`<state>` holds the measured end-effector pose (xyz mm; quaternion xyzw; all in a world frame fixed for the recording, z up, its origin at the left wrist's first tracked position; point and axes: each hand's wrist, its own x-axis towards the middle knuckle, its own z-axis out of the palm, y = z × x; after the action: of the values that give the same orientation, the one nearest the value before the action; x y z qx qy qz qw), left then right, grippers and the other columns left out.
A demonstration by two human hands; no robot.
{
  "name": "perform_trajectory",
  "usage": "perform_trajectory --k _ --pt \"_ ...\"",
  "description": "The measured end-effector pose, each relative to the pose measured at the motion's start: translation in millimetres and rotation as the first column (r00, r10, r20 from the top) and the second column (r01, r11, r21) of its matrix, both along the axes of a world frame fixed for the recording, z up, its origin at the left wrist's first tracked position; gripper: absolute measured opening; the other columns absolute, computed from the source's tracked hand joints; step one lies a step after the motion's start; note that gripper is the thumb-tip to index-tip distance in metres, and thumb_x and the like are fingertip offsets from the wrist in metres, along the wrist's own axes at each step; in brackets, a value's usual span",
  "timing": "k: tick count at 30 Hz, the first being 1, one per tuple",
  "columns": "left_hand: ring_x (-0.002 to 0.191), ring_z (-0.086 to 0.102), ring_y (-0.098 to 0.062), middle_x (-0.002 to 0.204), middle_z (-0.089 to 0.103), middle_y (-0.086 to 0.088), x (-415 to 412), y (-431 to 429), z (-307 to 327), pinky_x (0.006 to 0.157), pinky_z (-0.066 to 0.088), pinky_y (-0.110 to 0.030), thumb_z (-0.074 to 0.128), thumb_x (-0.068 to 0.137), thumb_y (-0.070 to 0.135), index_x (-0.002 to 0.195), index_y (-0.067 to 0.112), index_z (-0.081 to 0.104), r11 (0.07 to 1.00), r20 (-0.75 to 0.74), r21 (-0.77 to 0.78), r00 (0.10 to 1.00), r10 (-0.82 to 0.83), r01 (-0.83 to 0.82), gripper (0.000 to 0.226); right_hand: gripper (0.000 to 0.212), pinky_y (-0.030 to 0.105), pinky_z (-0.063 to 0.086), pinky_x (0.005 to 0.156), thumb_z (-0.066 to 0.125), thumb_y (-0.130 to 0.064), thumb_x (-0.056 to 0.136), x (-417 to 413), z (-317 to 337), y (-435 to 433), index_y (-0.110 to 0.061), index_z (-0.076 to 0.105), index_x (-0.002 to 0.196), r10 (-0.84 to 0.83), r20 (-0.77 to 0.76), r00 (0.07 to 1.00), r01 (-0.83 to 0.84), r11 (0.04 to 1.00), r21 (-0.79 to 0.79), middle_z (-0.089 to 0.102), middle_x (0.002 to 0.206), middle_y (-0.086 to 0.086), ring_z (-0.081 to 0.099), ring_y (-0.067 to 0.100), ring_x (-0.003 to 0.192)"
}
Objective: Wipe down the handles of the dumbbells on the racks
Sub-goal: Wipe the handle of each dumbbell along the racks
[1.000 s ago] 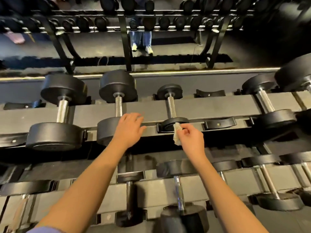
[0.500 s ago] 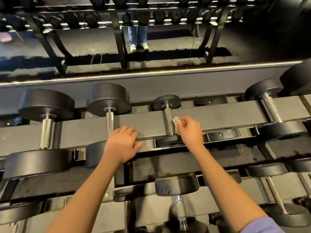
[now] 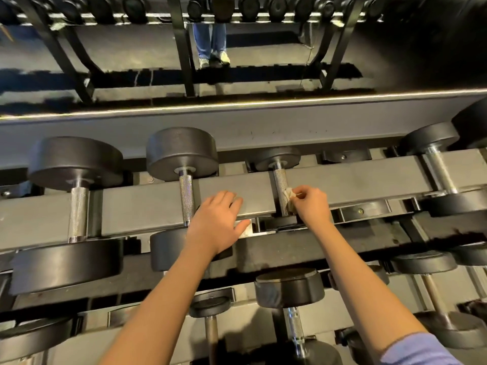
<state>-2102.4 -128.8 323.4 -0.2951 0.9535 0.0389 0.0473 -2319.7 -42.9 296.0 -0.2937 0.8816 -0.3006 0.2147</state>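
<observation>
A small black dumbbell (image 3: 276,158) lies across the top rack, its knurled steel handle (image 3: 279,183) running toward me. My right hand (image 3: 312,205) pinches a small crumpled white cloth (image 3: 289,197) against the right side of that handle, near its lower end. My left hand (image 3: 217,223) rests flat, fingers straight, on the grey rack rail (image 3: 147,206) just right of the neighbouring dumbbell's handle (image 3: 186,196). Its palm covers part of that dumbbell's near head.
More dumbbells sit on the same rack: a large one (image 3: 75,164) at the left, another (image 3: 434,143) at the right. A lower tier holds further dumbbells (image 3: 290,287). Behind the rack a mirror reflects a person's legs (image 3: 210,40) and another rack.
My right hand carried the cloth from the dumbbell's near head up onto the handle and now sits slightly lower on it. My left hand stayed on the rail. The camera came closer.
</observation>
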Motion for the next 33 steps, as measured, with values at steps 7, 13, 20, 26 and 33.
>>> perform_trajectory --k 7,13,20,26,33 --pt "0.131 0.036 -0.022 0.137 0.046 -0.004 0 2 2 0.107 0.029 -0.037 0.011 0.087 0.059 0.14 0.016 0.041 1.0 0.01 0.001 1.0 -0.014 0.014 0.074 0.015 0.028 0.05 0.068 0.061 -0.008 0.09 -9 9 -23 -0.004 0.07 0.101 0.016 -0.02 1.0 -0.017 0.999 -0.04 0.067 0.085 0.01 0.061 0.02 0.069" --pt "0.138 0.025 -0.019 0.146 0.034 -0.001 -2 3 9 0.112 0.023 -0.037 0.027 0.096 0.056 0.145 0.019 0.028 1.0 0.07 0.031 0.998 -0.002 0.0 0.061 0.013 0.033 0.052 0.084 0.072 -0.006 0.078 -10 11 -9 -0.015 0.065 0.073 0.078 0.033 0.996 -0.083 0.983 0.163 0.064 0.085 0.006 0.062 0.023 0.084" --pt "0.14 0.021 -0.019 0.148 0.032 0.0 -3 3 12 0.114 0.021 -0.037 0.025 0.097 0.057 0.148 0.02 0.024 0.999 0.1 0.05 0.995 0.014 -0.019 0.063 0.016 0.039 0.055 0.08 0.069 -0.005 0.081 -7 8 -17 -0.015 0.066 0.07 0.023 0.038 0.999 -0.026 0.997 0.066 0.066 0.083 0.007 0.065 0.026 0.083" --pt "0.141 0.021 -0.02 0.148 0.032 -0.001 -3 5 15 0.114 0.021 -0.037 0.024 0.097 0.056 0.148 0.02 0.025 0.997 0.114 0.056 0.993 0.039 -0.046 0.062 0.015 0.043 0.053 0.082 0.065 -0.015 0.089 -9 11 -41 -0.004 0.07 0.097 0.007 -0.051 0.999 -0.01 0.997 -0.075 0.065 0.105 0.015 0.063 0.028 0.088" --pt "0.142 0.02 -0.02 0.151 0.03 -0.001 -3 6 16 0.115 0.02 -0.037 0.023 0.097 0.056 0.149 0.02 0.023 0.996 0.112 0.058 0.992 0.063 -0.069 0.063 0.023 0.032 0.048 0.092 0.061 -0.011 0.091 -9 7 -14 0.001 0.064 0.111 0.251 -0.108 0.962 -0.243 0.967 0.078 0.058 0.117 0.016 0.06 0.028 0.104"
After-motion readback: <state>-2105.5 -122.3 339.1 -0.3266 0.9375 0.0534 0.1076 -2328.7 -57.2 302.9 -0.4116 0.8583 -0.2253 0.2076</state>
